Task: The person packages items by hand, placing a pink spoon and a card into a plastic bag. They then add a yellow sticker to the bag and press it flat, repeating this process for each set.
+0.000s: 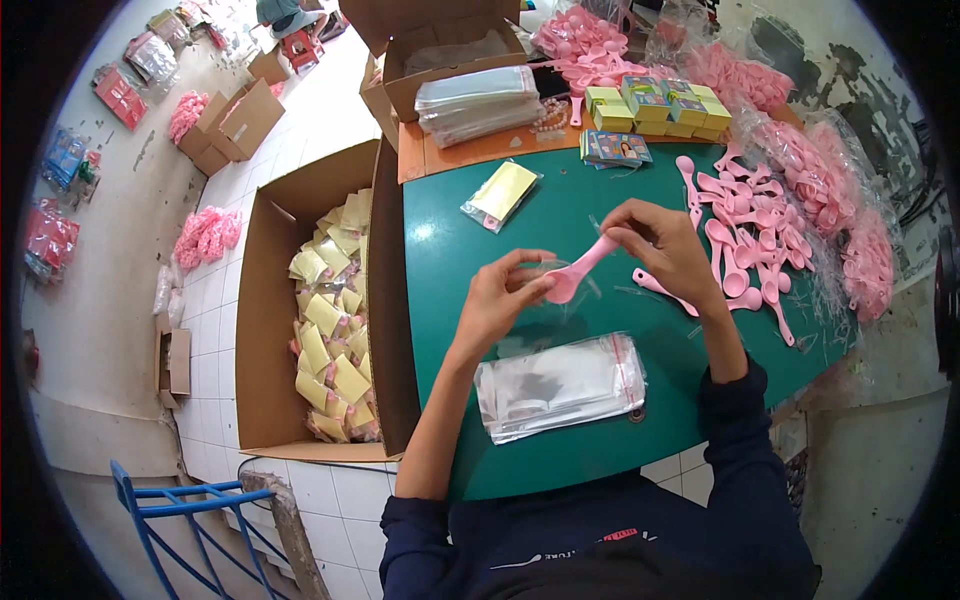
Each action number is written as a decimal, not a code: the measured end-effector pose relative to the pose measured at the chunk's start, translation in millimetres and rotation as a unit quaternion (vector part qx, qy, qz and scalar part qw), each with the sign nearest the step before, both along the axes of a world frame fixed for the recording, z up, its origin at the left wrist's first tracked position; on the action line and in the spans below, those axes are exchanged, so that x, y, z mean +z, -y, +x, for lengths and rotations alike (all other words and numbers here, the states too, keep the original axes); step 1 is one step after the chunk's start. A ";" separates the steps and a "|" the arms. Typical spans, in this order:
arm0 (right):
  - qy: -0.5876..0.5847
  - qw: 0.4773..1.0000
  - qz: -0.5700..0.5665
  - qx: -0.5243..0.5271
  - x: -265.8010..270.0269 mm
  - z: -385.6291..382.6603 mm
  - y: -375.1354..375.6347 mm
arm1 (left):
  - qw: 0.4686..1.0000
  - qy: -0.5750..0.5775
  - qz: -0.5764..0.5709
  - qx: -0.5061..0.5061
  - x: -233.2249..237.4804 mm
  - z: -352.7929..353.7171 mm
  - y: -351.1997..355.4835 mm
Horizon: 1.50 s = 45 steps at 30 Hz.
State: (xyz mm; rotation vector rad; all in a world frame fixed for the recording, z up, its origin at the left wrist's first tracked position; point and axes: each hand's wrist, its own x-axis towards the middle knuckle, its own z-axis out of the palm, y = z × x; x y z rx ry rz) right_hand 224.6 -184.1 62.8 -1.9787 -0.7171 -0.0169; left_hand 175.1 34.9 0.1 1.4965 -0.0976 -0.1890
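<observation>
Above the green table I hold a pink plastic spoon (pixel 578 276) in both hands. My right hand (pixel 660 245) pinches the end of its handle. My left hand (pixel 502 297) is closed at the bowl, with thin clear plastic around the fingers. Below the spoon lies a stack of clear plastic bags (pixel 560 388). A loose spoon (pixel 664 292) rests under my right hand, beside a spread heap of pink spoons (pixel 745 235). Beyond my hands is a clear packet (pixel 502 196) with a yellow card and something pink inside.
To the left stands a deep cardboard box (pixel 268 330) with many yellow-card packets (pixel 335 318). At the back are stacks of yellow card bundles (pixel 655 107), more clear bags (pixel 477 100) and an open carton (pixel 445 50). Bagged spoons (pixel 815 170) line the right edge. A blue metal frame (pixel 190 497) stands lower left.
</observation>
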 end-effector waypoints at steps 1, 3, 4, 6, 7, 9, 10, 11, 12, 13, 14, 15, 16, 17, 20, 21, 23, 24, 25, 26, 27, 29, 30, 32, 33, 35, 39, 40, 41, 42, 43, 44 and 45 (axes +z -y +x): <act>0.003 1.000 0.002 0.020 4.3 5.0 -3.9 | 1.000 0.019 -0.008 -0.005 5.9 4.8 1.2; -0.037 0.998 0.008 0.042 20.5 6.2 -15.8 | 0.998 0.045 -0.023 -0.027 25.1 10.3 3.8; -0.029 0.998 0.032 0.043 24.8 9.4 -19.5 | 0.997 0.059 -0.030 -0.037 33.7 13.7 4.1; -0.013 0.995 0.083 0.046 33.7 19.9 -26.1 | 0.997 0.063 -0.001 -0.053 44.6 25.2 -1.6; 0.017 0.994 0.099 0.032 43.4 22.2 -28.6 | 0.995 0.064 0.025 -0.068 52.2 30.6 -9.7; 0.040 0.991 0.121 0.025 56.2 27.2 -32.9 | 0.994 0.053 -0.012 -0.091 73.2 29.5 -15.1; 0.052 0.990 0.133 0.020 60.3 30.2 -34.7 | 0.994 0.073 -0.018 -0.076 74.1 28.7 -14.6; 0.059 0.991 0.098 0.065 62.7 34.1 -33.4 | 0.993 0.094 -0.026 -0.063 73.6 28.2 -12.1; 0.067 0.985 0.097 0.123 63.7 45.0 -31.5 | 0.992 0.114 -0.035 -0.051 73.4 30.0 -8.9; 0.072 0.976 0.095 0.181 62.0 63.0 -28.7 | 0.992 0.114 -0.055 -0.027 72.6 32.4 -5.3; 0.027 0.981 0.082 0.172 58.7 82.5 -21.4 | 0.987 0.145 -0.060 -0.021 75.1 32.0 -5.3; -0.018 0.984 0.069 0.161 55.5 102.0 -14.1 | 0.982 0.177 -0.064 -0.015 80.7 30.9 -6.8; 0.016 0.998 -0.064 0.017 39.9 137.5 -3.3 | 0.976 0.209 -0.065 -0.009 84.7 29.7 -9.5; 0.052 0.972 -0.191 -0.127 13.8 176.2 8.2 | 0.972 0.220 -0.079 -0.012 83.8 29.0 -13.2; 0.077 0.868 -0.329 -0.363 -88.0 231.6 38.8 | 0.962 0.262 -0.079 -0.017 85.7 23.4 -23.6; 0.094 0.832 -0.346 -0.424 -101.2 216.2 37.8 | 0.962 0.259 -0.091 -0.012 87.3 21.4 -25.5; 0.063 0.852 -0.312 -0.415 -98.0 211.0 37.9 | 0.961 0.250 -0.111 -0.027 88.1 22.5 -30.1; 0.045 0.861 -0.298 -0.410 -97.0 210.1 41.0 | 0.961 0.243 -0.125 -0.034 86.5 22.1 -30.1; 0.059 0.863 -0.293 -0.408 -106.0 218.5 48.2 | 0.962 0.250 -0.107 -0.033 88.6 22.3 -27.7; 0.071 0.864 -0.287 -0.409 -114.9 228.9 53.2 | 0.965 0.243 -0.092 -0.031 89.2 22.5 -26.6; 0.085 0.864 -0.279 -0.411 -114.2 230.0 54.7 | 0.968 0.238 -0.076 -0.030 90.0 23.3 -25.4; 0.086 0.845 -0.289 -0.442 -119.1 223.6 54.8 | 0.968 0.230 -0.092 -0.030 89.8 22.4 -23.6; 0.088 0.836 -0.292 -0.457 -116.8 220.5 52.3 | 0.966 0.226 -0.123 -0.031 89.7 20.0 -23.6; 0.031 0.883 -0.243 -0.401 -123.8 237.1 66.3 | 0.954 0.229 -0.190 -0.034 89.8 17.0 -25.0; 0.003 0.903 -0.217 -0.370 -123.0 242.7 67.9 | 0.944 0.235 -0.226 -0.038 89.3 16.9 -25.9; 0.002 0.886 -0.268 -0.379 -126.7 250.5 67.9 | 0.951 0.251 -0.181 -0.019 93.4 14.8 -28.0; 0.001 0.880 -0.278 -0.385 -124.7 248.8 55.4 | 0.947 0.240 -0.211 -0.019 96.7 8.8 -31.5; -0.035 0.894 -0.262 -0.361 -120.2 248.8 53.2 | 0.947 0.231 -0.221 -0.014 94.9 7.8 -34.0; -0.064 0.883 -0.247 -0.395 -117.5 249.7 47.8 | 0.947 0.222 -0.231 -0.011 95.0 6.5 -35.9; -0.005 0.891 -0.209 -0.404 -121.3 252.4 46.6 | 0.947 0.211 -0.242 -0.008 95.3 5.7 -37.4; 0.053 0.894 -0.171 -0.411 -126.4 253.5 46.9 | 0.953 0.213 -0.215 -0.015 99.9 3.7 -37.7; 0.111 0.893 -0.132 -0.416 -131.1 255.1 47.9 | 0.961 0.198 -0.192 -0.030 99.9 4.7 -39.5; 0.088 0.880 -0.090 -0.458 -114.5 242.1 34.8 | 0.967 0.182 -0.170 -0.045 99.5 6.5 -41.3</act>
